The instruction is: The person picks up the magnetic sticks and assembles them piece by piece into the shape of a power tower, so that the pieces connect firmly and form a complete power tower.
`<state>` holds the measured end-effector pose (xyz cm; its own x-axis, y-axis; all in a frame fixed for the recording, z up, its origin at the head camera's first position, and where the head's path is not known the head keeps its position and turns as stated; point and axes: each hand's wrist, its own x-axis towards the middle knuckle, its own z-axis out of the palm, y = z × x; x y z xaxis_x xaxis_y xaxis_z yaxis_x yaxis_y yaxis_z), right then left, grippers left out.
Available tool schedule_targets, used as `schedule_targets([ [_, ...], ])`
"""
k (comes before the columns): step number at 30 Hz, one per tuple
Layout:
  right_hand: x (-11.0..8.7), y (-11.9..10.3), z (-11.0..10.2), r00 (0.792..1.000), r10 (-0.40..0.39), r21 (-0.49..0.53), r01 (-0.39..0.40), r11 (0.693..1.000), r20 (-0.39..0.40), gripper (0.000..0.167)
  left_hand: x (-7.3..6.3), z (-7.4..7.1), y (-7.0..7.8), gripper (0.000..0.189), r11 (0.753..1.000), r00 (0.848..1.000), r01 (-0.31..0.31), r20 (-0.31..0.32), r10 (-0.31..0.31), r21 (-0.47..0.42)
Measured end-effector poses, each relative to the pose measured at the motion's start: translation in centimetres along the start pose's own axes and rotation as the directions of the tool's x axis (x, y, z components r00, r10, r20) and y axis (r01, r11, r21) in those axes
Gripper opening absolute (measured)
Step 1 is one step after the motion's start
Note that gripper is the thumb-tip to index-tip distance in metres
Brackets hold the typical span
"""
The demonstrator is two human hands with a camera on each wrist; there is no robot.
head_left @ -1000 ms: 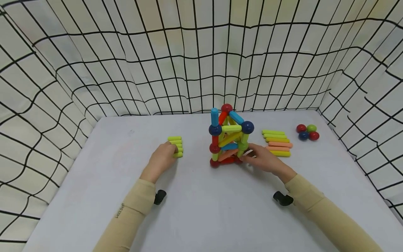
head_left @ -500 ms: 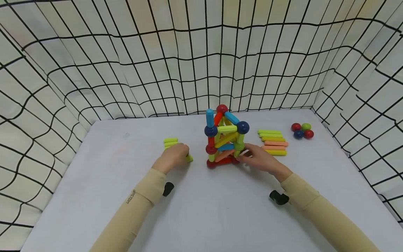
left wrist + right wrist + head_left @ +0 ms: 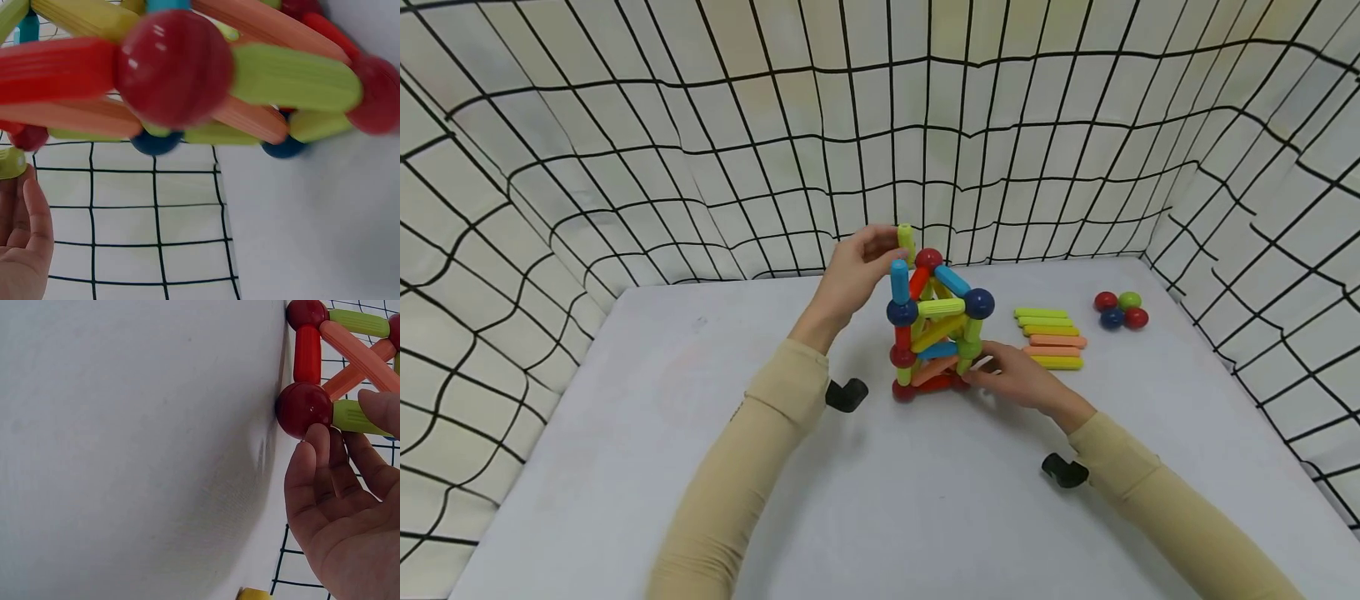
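A magnetic rod-and-ball structure [image 3: 940,307] of coloured rods and red and blue balls stands upright on the white table. At its top left, behind a blue rod [image 3: 899,282] that points up, my left hand [image 3: 852,271] pinches an upright yellow-green rod [image 3: 906,242]. In the left wrist view that rod [image 3: 11,164] shows at the left edge near a red ball, with the fingertips behind it. My right hand [image 3: 1018,377] grips the structure's lower right corner. In the right wrist view its thumb and fingers are around a green rod [image 3: 355,417], beside a red ball [image 3: 304,410].
Right of the structure lies a row of rods [image 3: 1051,340], green, yellow and orange. Farther right sit several balls [image 3: 1111,318], red, blue and green. Black-lined white netting [image 3: 722,167] surrounds the table [image 3: 887,517] at the back and sides.
My left hand has risen rightward from the green rods on the left to the structure's top, carrying a yellow-green rod. Those rods no longer show near my left wrist. My right hand holds still.
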<state>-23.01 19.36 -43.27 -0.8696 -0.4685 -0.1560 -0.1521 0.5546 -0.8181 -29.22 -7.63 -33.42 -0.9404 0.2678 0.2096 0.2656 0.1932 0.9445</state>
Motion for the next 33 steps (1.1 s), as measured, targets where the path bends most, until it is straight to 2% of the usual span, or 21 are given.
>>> schedule_targets([
  [6,0.1,-0.1,0.0,1.0,-0.004,-0.007,0.004,1.0,0.002,0.038,0.9,0.4,0.6,0.039,0.999,1.0,-0.014,-0.015,0.013,-0.05],
  [15,0.6,-0.7,-1.1,0.999,-0.008,-0.054,0.011,0.998,0.044,0.041,1.5,1.0,1.0,0.038,0.997,0.998,-0.034,0.043,0.037,-0.072],
  [20,0.9,-1.5,-2.5,0.996,-0.012,-0.028,0.015,1.0,0.087,0.044,1.5,1.0,1.0,0.038,0.997,0.997,-0.034,0.06,0.038,-0.063],
  [26,1.2,-2.3,-3.6,0.999,-0.025,0.084,0.022,0.996,0.037,0.043,0.1,0.4,0.2,0.037,0.998,0.998,-0.024,0.051,0.027,-0.056],
  [33,2.4,-1.9,-2.9,1.0,0.002,0.135,0.0,0.991,-0.014,0.039,-3.3,-0.6,-1.6,0.033,0.991,1.0,0.021,0.019,-0.019,-0.13],
])
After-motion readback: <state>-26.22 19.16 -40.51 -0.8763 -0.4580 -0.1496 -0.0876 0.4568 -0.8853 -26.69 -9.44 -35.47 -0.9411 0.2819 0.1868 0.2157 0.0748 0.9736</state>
